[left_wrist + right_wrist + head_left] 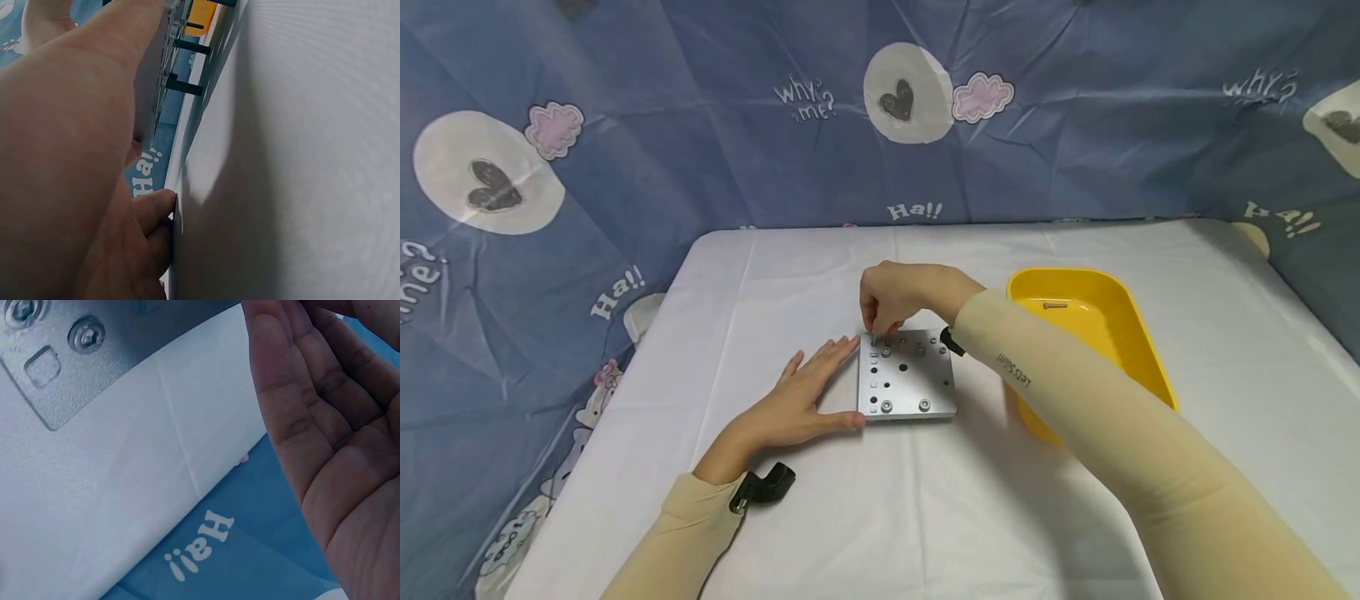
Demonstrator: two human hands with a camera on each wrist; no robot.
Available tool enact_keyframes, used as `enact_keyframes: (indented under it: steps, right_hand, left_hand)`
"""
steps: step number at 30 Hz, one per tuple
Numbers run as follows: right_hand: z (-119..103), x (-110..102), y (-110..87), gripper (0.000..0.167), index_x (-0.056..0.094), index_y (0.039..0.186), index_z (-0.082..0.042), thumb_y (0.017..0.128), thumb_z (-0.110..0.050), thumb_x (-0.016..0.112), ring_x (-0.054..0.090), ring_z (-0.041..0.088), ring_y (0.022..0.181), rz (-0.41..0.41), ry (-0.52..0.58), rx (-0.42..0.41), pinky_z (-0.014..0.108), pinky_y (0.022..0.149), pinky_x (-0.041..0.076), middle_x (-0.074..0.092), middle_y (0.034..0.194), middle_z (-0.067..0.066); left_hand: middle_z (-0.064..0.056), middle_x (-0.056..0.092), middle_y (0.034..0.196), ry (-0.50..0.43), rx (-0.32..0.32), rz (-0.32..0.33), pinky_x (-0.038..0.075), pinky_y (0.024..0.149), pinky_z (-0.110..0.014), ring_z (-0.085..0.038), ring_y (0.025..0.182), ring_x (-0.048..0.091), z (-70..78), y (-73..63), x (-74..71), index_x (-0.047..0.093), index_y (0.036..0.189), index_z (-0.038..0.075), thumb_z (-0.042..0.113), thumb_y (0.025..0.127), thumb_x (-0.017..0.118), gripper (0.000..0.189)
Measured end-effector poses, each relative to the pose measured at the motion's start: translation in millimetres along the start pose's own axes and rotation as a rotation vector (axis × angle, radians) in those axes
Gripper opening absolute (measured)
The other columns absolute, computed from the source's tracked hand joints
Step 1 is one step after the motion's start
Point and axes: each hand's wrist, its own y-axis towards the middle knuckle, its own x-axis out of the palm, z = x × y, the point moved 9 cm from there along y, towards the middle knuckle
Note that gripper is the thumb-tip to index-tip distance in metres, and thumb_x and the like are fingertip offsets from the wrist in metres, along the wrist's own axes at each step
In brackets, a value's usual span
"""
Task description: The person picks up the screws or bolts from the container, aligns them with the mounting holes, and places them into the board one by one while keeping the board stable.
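A silver metal plate (913,371) with holes and several socket-head screws (924,405) sits on the white cloth. Threaded screw shanks (185,86) stick out under the plate in the left wrist view. My left hand (797,408) lies at the plate's left side, fingers stretched; its thumb touches the near left corner and its fingertips reach the far left corner. Over that far left corner, my right hand (891,296) pinches a small screw, mostly hidden by the fingers. In the right wrist view, the right hand (337,400) has its fingers curled, fingertips out of frame.
A yellow tray (1131,333) stands right of the plate, partly behind the right forearm, with a loose screw (1055,305) inside. A blue printed curtain (820,167) hangs behind the table (790,283).
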Motion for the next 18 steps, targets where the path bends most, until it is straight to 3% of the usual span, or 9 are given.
enact_keyframes:
  steps: [6,14,18]
  right_hand:
    - [-0.8,0.1,1.2,0.008,0.083,0.095,-0.010,0.093,-0.005,0.078,0.069,0.012,0.075,0.002,0.009,0.002,0.023,0.070,0.058,0.077,0.083,0.002]
    - [-0.5,1.8,-1.3,0.009,0.083,0.098,-0.008,0.094,-0.003,0.076,0.072,0.012,0.078,-0.015,0.062,0.017,0.037,0.088,0.066,0.078,0.088,0.004]
    - [-0.7,3.1,-2.1,0.009,0.083,0.098,-0.008,0.094,-0.003,0.076,0.074,0.013,0.079,-0.020,0.070,0.015,0.038,0.088,0.067,0.079,0.089,0.005]
  left_hand:
    - [-0.009,0.023,0.180,-0.009,0.003,-0.001,0.002,0.132,-0.071,-0.036,0.169,0.017,0.6,0.1,-0.6,0.019,0.174,0.030,0.063,0.089,0.081,0.110]
    - [-0.009,0.021,0.181,0.000,-0.006,-0.008,0.002,0.133,-0.071,-0.036,0.169,0.016,-0.4,1.0,0.6,0.018,0.174,0.029,0.066,0.089,0.079,0.111]
    - [-0.009,0.022,0.181,0.006,-0.008,-0.008,0.002,0.133,-0.071,-0.036,0.169,0.017,-1.1,1.3,1.0,0.018,0.174,0.029,0.065,0.089,0.079,0.111]
